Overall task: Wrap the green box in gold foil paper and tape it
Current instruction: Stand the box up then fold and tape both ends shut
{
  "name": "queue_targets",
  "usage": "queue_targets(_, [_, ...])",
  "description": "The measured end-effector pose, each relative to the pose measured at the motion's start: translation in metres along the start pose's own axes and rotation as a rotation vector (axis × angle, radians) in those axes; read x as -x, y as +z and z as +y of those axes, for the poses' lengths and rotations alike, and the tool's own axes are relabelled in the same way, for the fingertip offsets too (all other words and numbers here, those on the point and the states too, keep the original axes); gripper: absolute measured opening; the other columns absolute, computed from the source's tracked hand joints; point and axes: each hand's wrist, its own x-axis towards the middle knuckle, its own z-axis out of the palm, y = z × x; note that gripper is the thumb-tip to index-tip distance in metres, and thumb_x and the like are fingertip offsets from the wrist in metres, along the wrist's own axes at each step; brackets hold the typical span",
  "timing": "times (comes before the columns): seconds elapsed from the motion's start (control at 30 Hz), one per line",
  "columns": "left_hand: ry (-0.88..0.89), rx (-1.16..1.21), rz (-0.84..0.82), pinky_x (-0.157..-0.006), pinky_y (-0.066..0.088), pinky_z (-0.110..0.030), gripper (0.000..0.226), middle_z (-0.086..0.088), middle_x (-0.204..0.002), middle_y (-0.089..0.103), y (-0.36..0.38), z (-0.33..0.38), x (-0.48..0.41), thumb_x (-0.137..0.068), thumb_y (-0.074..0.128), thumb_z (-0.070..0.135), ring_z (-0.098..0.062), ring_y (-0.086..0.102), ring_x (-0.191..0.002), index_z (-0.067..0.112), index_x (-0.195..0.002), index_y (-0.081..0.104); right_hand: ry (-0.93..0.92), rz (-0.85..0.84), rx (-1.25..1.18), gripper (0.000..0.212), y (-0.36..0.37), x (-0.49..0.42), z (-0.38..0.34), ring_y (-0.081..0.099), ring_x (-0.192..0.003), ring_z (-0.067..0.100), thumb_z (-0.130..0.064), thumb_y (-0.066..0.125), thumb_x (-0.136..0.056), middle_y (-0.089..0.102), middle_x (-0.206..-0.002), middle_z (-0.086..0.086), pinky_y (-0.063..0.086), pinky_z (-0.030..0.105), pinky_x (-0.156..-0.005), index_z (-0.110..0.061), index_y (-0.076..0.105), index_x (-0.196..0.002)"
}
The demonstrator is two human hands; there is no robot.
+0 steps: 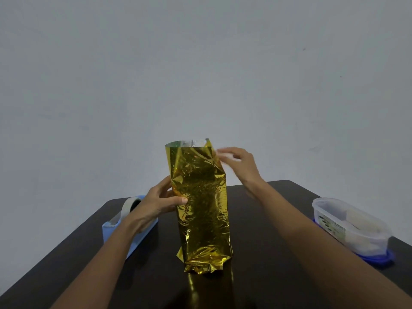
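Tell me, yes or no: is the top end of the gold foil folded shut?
No, the gold foil stands upright with its top end open, silvery inside showing.

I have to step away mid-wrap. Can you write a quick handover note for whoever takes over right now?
Left grip: holds the gold foil at mid-height, thumb on the front; it stands upright on the table.
Right grip: at the foil's upper right edge, blurred; hold unclear.
Green box: hidden inside the foil.
Done: foil wrapped around; bottom end crumpled against the table.
Left: close the open top end and tape it; tape dispenser sits at the left.
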Motion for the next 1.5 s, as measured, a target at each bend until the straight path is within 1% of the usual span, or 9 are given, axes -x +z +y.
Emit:
queue_targets(0.13, [0.004,0.014,0.007,-0.070,0.055,-0.023,0.076,0.011,-0.103,0.070,0.002,0.001,0.000,-0.053,0.079,0.034,-0.011,0.067,-0.099,0.028,-0.125,0.053,0.015,0.208,-0.149,0.007,-0.004,0.001,0.002,0.054,-0.105,0.014,-0.018,0.062,-0.089,0.063,-0.108,-0.001,0.043,0.025,-0.091,-0.015,0.069,-0.089])
queue_targets(0.37, [0.014,0.009,-0.003,-0.070,0.055,-0.022,0.074,0.013,-0.094,0.071,0.004,0.003,0.002,-0.051,0.079,0.035,-0.010,0.068,-0.095,0.029,-0.120,0.055,0.026,-0.208,0.118,0.022,0.000,0.002,0.008,0.036,-0.134,0.015,-0.021,0.058,-0.092,0.036,-0.148,-0.003,0.030,0.027,-0.097,-0.012,0.070,-0.109])
queue_targets(0.6, [0.027,0.011,-0.002,-0.076,0.056,-0.028,0.074,0.005,-0.111,0.069,-0.001,0.000,0.004,-0.054,0.079,0.034,-0.015,0.066,-0.103,0.028,-0.123,0.054,0.084,-0.498,0.226,0.034,-0.004,-0.002,-0.007,0.020,-0.144,0.014,-0.026,0.049,-0.097,0.022,-0.156,0.001,0.019,0.021,-0.102,-0.013,0.059,-0.127])
queue_targets(0.73, [0.049,-0.011,-0.005,-0.072,0.056,-0.023,0.070,0.008,-0.108,0.069,0.001,0.000,0.003,-0.054,0.079,0.035,-0.011,0.066,-0.101,0.029,-0.120,0.056,0.158,-0.584,0.283,0.044,-0.009,0.000,-0.019,0.026,-0.140,0.014,-0.043,0.050,-0.092,0.033,-0.151,-0.003,0.017,0.026,-0.106,-0.020,0.057,-0.130])
queue_targets(1.0, [0.038,-0.054,0.014,-0.073,0.056,-0.026,0.080,0.008,-0.116,0.067,0.001,0.002,0.004,-0.047,0.085,0.045,-0.014,0.063,-0.107,0.033,-0.121,0.056,0.084,-0.594,0.442,0.066,-0.002,-0.001,-0.017,0.039,-0.127,0.013,-0.034,0.072,-0.080,0.040,-0.146,0.000,0.030,0.020,-0.095,-0.019,0.047,-0.139])
queue_targets(1.13, [-0.086,0.080,-0.066,-0.080,0.055,-0.043,0.086,0.003,-0.122,0.064,-0.004,0.011,0.006,-0.044,0.086,0.058,-0.021,0.061,-0.113,0.031,-0.121,0.060,0.090,-0.593,0.422,0.073,-0.001,-0.001,-0.013,0.044,-0.112,0.010,-0.034,0.076,-0.076,0.044,-0.140,0.001,0.034,0.021,-0.091,-0.019,0.044,-0.141])
queue_targets(1.23, [-0.322,0.271,-0.077,-0.086,0.047,-0.060,0.089,-0.010,-0.123,0.063,-0.021,0.032,-0.002,-0.064,0.055,0.081,-0.030,0.059,-0.114,0.017,-0.126,0.059,0.080,-0.605,0.447,0.076,0.000,-0.002,-0.012,0.045,-0.120,0.015,-0.036,0.076,-0.075,0.043,-0.140,0.001,0.037,0.025,-0.098,-0.020,0.043,-0.141])
queue_targets(1.4, [-0.516,-0.069,0.012,-0.084,0.048,-0.065,0.137,-0.026,-0.133,0.050,-0.017,0.091,-0.023,-0.032,0.071,0.082,-0.045,0.058,-0.110,0.021,-0.146,0.027,0.058,-0.615,0.492,0.079,0.002,-0.002,-0.013,0.044,-0.124,0.018,-0.039,0.076,-0.074,0.043,-0.140,0.002,0.037,0.029,-0.102,-0.019,0.040,-0.142])
queue_targets(1.5, [-0.515,-0.332,0.006,-0.075,0.056,-0.056,0.122,-0.027,-0.124,0.054,0.004,0.115,-0.027,-0.026,0.080,0.072,-0.044,0.064,-0.098,0.029,-0.132,0.037,0.052,-0.594,0.502,0.088,0.005,0.001,-0.014,0.046,-0.123,0.020,-0.044,0.080,-0.068,0.045,-0.139,0.004,0.040,0.033,-0.103,-0.017,0.040,-0.142])
